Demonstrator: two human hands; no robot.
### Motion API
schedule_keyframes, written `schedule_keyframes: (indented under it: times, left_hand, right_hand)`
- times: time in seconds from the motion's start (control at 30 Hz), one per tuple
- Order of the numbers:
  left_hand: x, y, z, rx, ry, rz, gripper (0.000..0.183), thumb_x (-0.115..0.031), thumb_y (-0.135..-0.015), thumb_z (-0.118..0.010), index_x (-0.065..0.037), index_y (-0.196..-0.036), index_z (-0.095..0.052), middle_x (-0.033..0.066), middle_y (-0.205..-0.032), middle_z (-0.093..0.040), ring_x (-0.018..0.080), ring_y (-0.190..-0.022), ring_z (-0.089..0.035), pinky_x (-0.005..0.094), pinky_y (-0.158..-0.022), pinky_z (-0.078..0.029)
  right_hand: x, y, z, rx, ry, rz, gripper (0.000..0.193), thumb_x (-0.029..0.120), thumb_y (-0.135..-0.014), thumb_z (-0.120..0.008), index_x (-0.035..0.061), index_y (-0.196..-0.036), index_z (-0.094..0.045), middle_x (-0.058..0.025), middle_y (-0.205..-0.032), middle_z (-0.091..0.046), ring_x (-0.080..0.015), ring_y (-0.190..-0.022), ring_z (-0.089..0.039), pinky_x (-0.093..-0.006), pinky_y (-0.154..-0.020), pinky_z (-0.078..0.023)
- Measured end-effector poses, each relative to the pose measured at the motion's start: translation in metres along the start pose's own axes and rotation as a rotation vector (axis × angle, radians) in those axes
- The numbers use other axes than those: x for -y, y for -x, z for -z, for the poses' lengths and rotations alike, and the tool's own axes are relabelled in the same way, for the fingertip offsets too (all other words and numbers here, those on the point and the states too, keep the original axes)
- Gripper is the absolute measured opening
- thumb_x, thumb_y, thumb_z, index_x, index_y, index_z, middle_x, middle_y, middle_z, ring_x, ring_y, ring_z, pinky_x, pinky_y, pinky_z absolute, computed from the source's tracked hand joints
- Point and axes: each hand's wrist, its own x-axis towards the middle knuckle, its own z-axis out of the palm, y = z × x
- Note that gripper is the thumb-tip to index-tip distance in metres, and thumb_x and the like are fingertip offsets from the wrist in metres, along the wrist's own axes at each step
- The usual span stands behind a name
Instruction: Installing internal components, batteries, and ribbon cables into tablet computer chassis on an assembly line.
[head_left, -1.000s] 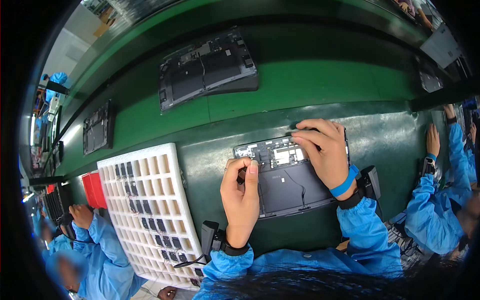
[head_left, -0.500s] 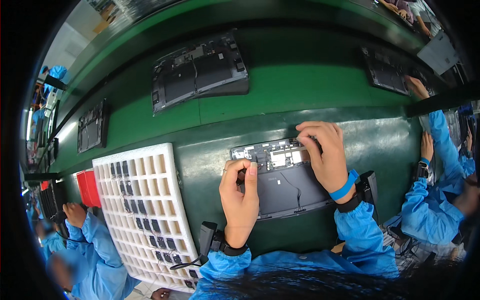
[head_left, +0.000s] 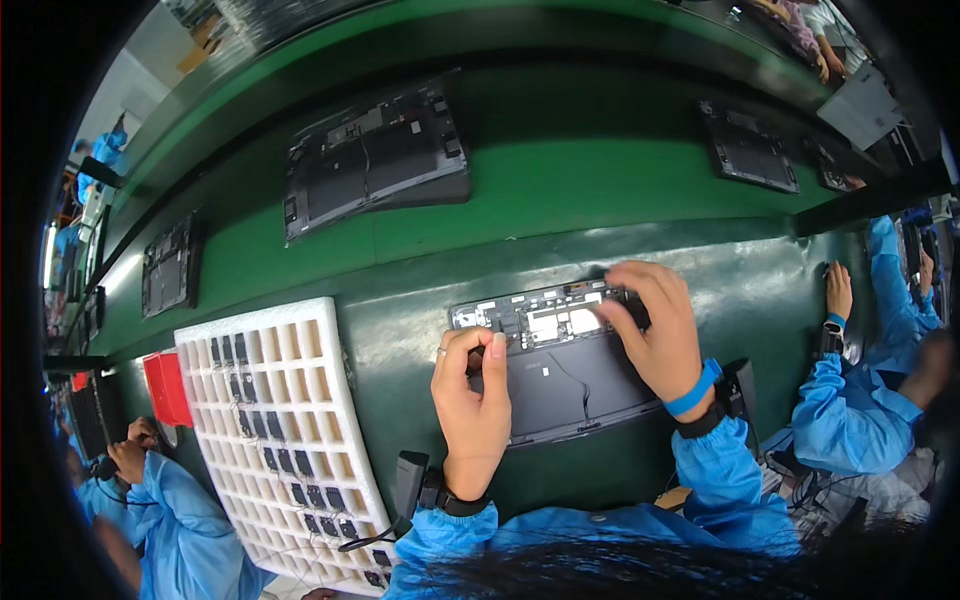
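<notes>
An opened laptop base (head_left: pixel 570 385) lies on the green bench in front of me, its inner boards (head_left: pixel 560 322) along the far edge and a thin dark cable across the dark panel. My left hand (head_left: pixel 474 410) is closed over its left side, thumb against the bent fingers. Whatever dark thing is between them is hidden. Above the far right corner, my right hand (head_left: pixel 655 330) curves with thumb and forefinger apart. Its fingertips are slightly blurred, and I see nothing held between them.
Left of the laptop stands a white foam tray (head_left: pixel 330 350) with several small black wired parts in its cells. A red bin (head_left: pixel 168 388) sits beyond it. More opened laptop bases (head_left: pixel 375 165) rest on the green strip ahead. Co-workers in blue sit on both sides.
My right thumb and forefinger have moved apart, and the hand sits a little lower over the laptop's corner. The left hand keeps its closed shape. The whole view has shifted slightly.
</notes>
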Motion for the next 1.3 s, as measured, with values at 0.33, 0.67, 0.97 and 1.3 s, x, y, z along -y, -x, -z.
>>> schedule_keyframes:
  times: [0.33, 0.67, 0.97, 1.3]
  left_hand:
    - [0.001, -0.001, -0.008, -0.007, -0.050, -0.061, 0.010, -0.009, -0.108, -0.067, 0.000, -0.107, -0.065, 0.0025, -0.097, -0.057, 0.0109, -0.079, -0.050, 0.0273, -0.073, -0.042]
    - [0.001, -0.003, -0.007, -0.017, -0.053, -0.077, 0.009, -0.009, -0.107, -0.067, 0.000, -0.105, -0.066, 0.0031, -0.095, -0.057, 0.0113, -0.078, -0.051, 0.0273, -0.072, -0.042]
    - [-0.001, -0.003, -0.009, -0.024, -0.057, -0.094, 0.010, -0.009, -0.107, -0.067, 0.001, -0.103, -0.065, 0.0045, -0.093, -0.057, 0.0136, -0.078, -0.052, 0.0289, -0.073, -0.043]
    - [-0.002, -0.002, -0.007, -0.028, -0.091, -0.089, 0.009, -0.008, -0.106, -0.068, 0.000, -0.103, -0.065, 0.0060, -0.093, -0.060, 0.0164, -0.080, -0.057, 0.0304, -0.075, -0.045]
  right_hand:
    - [-0.011, -0.008, 0.017, 0.187, 0.209, 0.170, 0.052, 0.031, -0.078, -0.095, 0.0102, -0.120, -0.072, -0.0116, -0.140, -0.061, -0.0366, -0.130, -0.056, -0.0512, -0.112, -0.037]
    - [-0.009, -0.017, 0.016, 0.289, 0.089, 0.117, 0.041, 0.025, -0.083, -0.092, 0.0105, -0.112, -0.067, -0.0092, -0.140, -0.059, -0.0333, -0.131, -0.053, -0.0467, -0.112, -0.034]
    - [-0.021, -0.023, 0.002, 0.075, 0.135, 0.207, 0.011, 0.013, -0.094, -0.079, 0.0068, -0.102, -0.073, -0.0056, -0.113, -0.073, -0.0282, -0.105, -0.066, -0.0411, -0.097, -0.044]
    - [-0.009, -0.002, -0.007, -0.209, 0.338, -0.013, 0.019, 0.023, -0.089, -0.087, 0.0072, -0.090, -0.077, -0.0068, -0.120, -0.070, -0.0307, -0.112, -0.062, -0.0451, -0.103, -0.038]
